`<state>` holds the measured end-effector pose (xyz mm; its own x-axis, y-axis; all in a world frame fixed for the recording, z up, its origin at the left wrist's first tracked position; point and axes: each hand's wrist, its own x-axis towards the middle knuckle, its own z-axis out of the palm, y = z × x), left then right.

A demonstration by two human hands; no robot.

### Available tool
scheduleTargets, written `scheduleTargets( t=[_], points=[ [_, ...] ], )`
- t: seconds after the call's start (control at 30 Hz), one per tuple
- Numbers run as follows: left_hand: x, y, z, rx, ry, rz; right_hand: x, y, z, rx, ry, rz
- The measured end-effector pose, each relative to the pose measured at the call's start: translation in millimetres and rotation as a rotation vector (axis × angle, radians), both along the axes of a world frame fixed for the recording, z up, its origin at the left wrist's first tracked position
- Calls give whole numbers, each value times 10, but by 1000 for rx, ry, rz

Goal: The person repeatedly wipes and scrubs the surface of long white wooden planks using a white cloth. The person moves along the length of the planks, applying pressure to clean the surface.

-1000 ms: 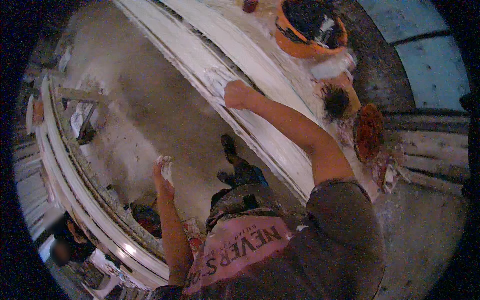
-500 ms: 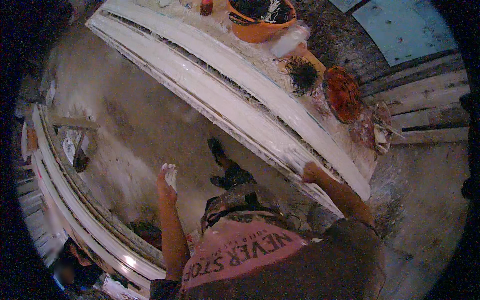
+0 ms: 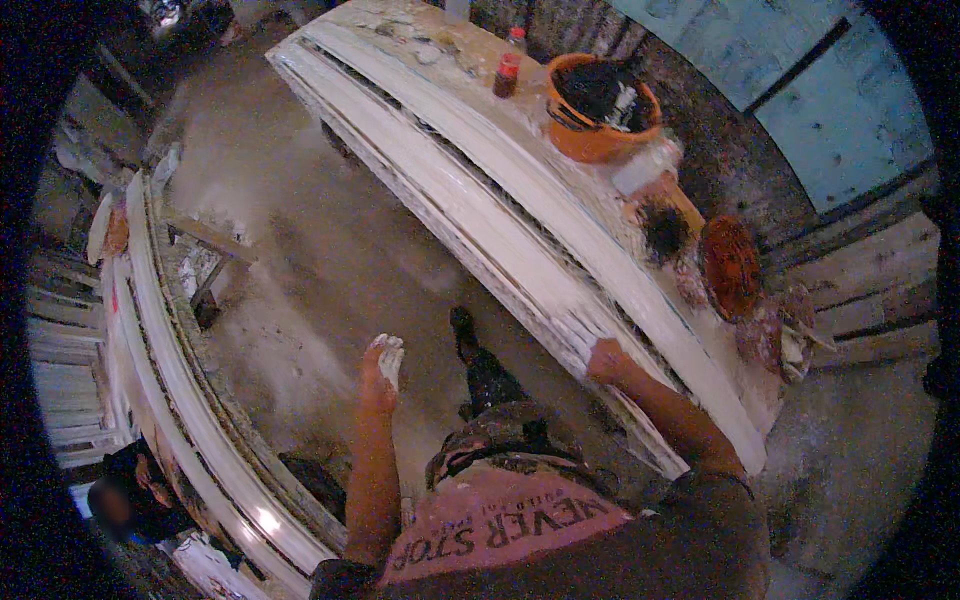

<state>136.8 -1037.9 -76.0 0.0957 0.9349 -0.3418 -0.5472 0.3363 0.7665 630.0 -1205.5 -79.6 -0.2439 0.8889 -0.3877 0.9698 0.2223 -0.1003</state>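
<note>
My right hand (image 3: 592,350), its fingers coated white, lies stretched out on a long white plaster-like strip (image 3: 480,235) near its close end. This strip runs diagonally along a bench, and a second white strip (image 3: 540,215) lies beside it, with a dark, fibre-edged gap between them. My left hand (image 3: 384,362) is raised above the floor, apart from the bench. White material covers its fingers and palm; the fingers are loosely bent and spread, and I see nothing held in them.
On the bench's far side stand an orange bucket (image 3: 600,145), a red-brown bottle (image 3: 506,76), a dark fibrous clump (image 3: 664,232) and an orange-red basin (image 3: 731,268). Another bench with long white strips (image 3: 190,400) curves along the left. Another person (image 3: 140,500) is beside it, lower left.
The view has shifted, so the bench sits lower and further right. My right hand has slid a little along the strip, away from its near end. My left hand stays raised.
</note>
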Motion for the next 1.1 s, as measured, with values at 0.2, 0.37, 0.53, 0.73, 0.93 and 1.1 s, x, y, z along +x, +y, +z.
scheduleTargets(
  t=[0.2, 0.37, 0.53, 0.73, 0.93, 1.1],
  points=[
    [9, 961, 222, 56, 34, 28, -843, 2175, 593, 387, 151, 161],
    [-349, 1849, 488, -159, 72, 126, -1222, 3494, 1023, -102, 230, 56],
    [-692, 2794, 739, -233, 130, 189, -1501, 4322, 1042, 329, 441, 256],
    [-765, 3567, 836, -164, 59, 195, -1864, 5412, 968, 171, 501, 152],
    [-833, 4591, 792, -233, -71, 233, -2456, 6772, 782, 222, 466, 155],
    [-1121, 5736, 600, -217, -204, 191, -2942, 8076, 754, 421, 404, 212]
  ],
)
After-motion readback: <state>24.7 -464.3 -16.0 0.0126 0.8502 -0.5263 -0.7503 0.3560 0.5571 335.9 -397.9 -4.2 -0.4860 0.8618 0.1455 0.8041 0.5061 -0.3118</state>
